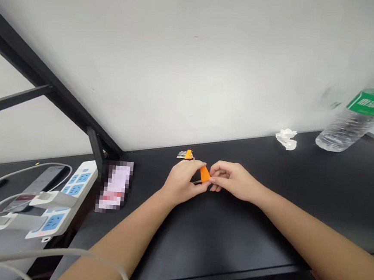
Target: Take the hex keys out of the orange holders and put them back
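Note:
An orange wedge-shaped hex key holder is gripped between the thumb and fingers of my left hand, just above the black table. A thin metal rod sticks out at its left, partly hidden by that hand. My right hand is closed in a pinch at the holder's right edge; whatever lies between its fingertips is too small to make out. Behind my left hand, a second orange holder with several metal rods pointing left lies on the table.
A white power strip with plugged-in chargers and pale cables occupies the left side, near a black metal frame. Crumpled tissue and a green-labelled plastic bottle stand toward the wall at right. A blurred pink packet lies left.

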Motion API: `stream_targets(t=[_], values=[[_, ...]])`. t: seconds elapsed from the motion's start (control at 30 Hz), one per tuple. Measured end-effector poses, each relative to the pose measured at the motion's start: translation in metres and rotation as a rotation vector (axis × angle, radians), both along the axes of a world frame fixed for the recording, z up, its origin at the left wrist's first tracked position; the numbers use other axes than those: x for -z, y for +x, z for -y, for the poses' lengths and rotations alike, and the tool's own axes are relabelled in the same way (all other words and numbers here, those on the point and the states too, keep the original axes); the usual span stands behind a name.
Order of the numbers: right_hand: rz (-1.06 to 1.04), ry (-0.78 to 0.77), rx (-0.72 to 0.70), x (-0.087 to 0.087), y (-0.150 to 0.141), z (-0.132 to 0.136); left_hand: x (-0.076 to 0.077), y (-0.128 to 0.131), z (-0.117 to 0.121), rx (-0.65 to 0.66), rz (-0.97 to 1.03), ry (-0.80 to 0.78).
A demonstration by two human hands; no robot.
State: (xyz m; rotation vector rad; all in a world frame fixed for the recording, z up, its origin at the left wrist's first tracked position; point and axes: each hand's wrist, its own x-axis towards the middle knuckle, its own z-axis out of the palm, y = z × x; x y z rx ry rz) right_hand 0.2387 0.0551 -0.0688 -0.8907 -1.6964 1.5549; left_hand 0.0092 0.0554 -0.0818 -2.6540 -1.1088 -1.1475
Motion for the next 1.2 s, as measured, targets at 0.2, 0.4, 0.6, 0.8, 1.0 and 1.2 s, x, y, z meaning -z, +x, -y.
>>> stream_targets(t=[0.2, 0.4, 0.6, 0.8, 1.0, 1.2], values=[[0.062, 0.045, 0.026, 0.01, -0.003, -0.002, 0.005, 0.001, 0.001, -0.015, -0.031, -0.171], [0.263, 0.27, 0.092, 0.009, -0.006, -0.004, 0.007, 0.005, -0.002, 0.035, -0.05, -0.32], [0.31, 0.287, 0.079, 0.01, -0.011, -0.003, 0.004, 0.006, -0.003, 0.002, -0.133, -0.283], [0.736, 0.651, 0.083, 0.002, 0.007, -0.009, 0.008, 0.002, -0.005, -0.114, -0.085, -0.29], [1.178, 0.806, 0.006, 0.004, 0.022, -0.013, 0.011, -0.004, -0.01, -0.148, -0.078, -0.297], [1.064, 0.67, -0.029, 0.0, 0.016, -0.01, 0.012, -0.005, -0.011, -0.142, -0.105, -0.272]])
